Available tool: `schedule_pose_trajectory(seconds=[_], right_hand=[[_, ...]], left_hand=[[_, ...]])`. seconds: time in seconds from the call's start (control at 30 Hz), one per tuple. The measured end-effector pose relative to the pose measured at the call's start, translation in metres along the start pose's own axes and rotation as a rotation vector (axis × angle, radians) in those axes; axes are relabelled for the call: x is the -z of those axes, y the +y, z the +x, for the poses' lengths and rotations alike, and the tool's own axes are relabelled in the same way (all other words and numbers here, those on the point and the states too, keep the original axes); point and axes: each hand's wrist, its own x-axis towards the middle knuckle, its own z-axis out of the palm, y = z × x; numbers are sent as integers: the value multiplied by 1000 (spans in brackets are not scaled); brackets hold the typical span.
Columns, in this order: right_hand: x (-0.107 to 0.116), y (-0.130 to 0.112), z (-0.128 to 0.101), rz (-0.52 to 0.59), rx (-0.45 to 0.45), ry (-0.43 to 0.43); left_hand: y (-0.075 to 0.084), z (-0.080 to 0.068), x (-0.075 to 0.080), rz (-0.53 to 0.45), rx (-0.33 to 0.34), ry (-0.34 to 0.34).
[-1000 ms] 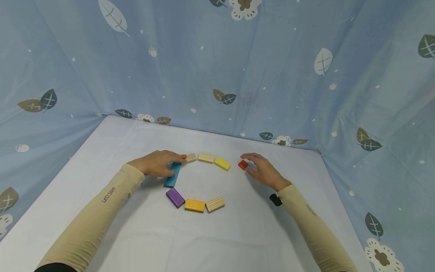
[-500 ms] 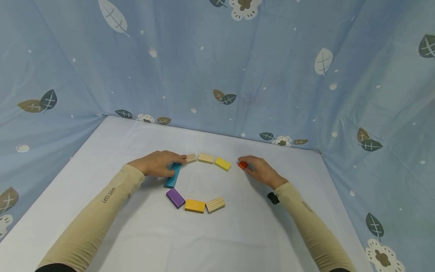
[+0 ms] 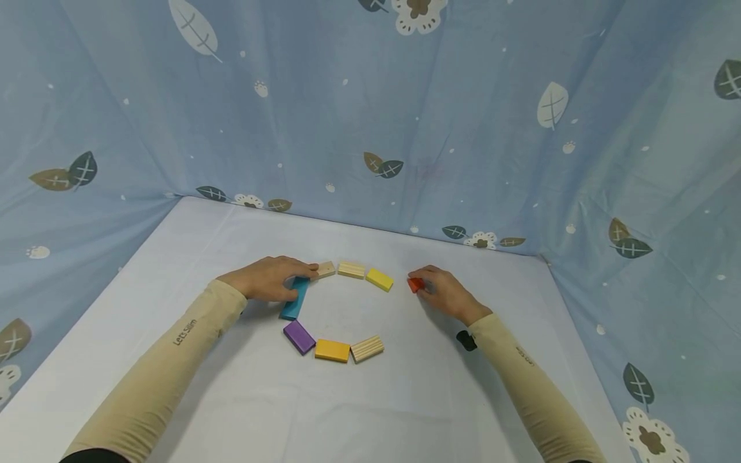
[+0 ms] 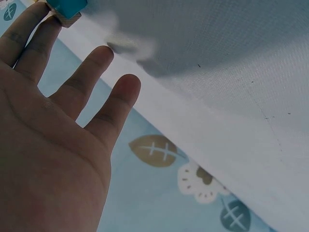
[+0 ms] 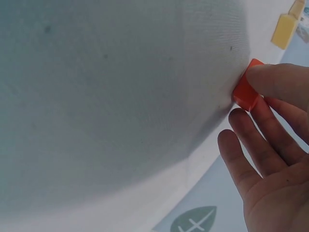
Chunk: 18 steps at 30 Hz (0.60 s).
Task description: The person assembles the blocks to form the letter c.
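My left hand lies at the left of a curved row of wooden blocks. Its thumb is at the blue block and a fingertip reaches the plain wood block. In the left wrist view, two fingers are spread apart from the blocks. My right hand pinches a red block between thumb and fingers, close over the white surface. Left of it lies a yellow block, beside a ribbed wood block. Part of the red block is hidden by the thumb.
The near side of the curve has a purple block, an orange block and another ribbed wood block. A blue leaf-print curtain hangs behind the white table. Something small and black is at my right wrist.
My right fingers have closed on the red block, and it has turned and moved slightly. The left hand and the other blocks have stayed put.
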Motion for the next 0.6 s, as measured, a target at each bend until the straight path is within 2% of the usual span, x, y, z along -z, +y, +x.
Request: schedule_pose_trajectory(seconds=[0.27, 0.6], right_hand=[[0, -3, -5, -17, -23, -6], [-1, -8, -13, -21, 4, 14]], left_hand=[[2, -1, 1, -2, -2, 2], [2, -1, 1, -4, 4, 0]])
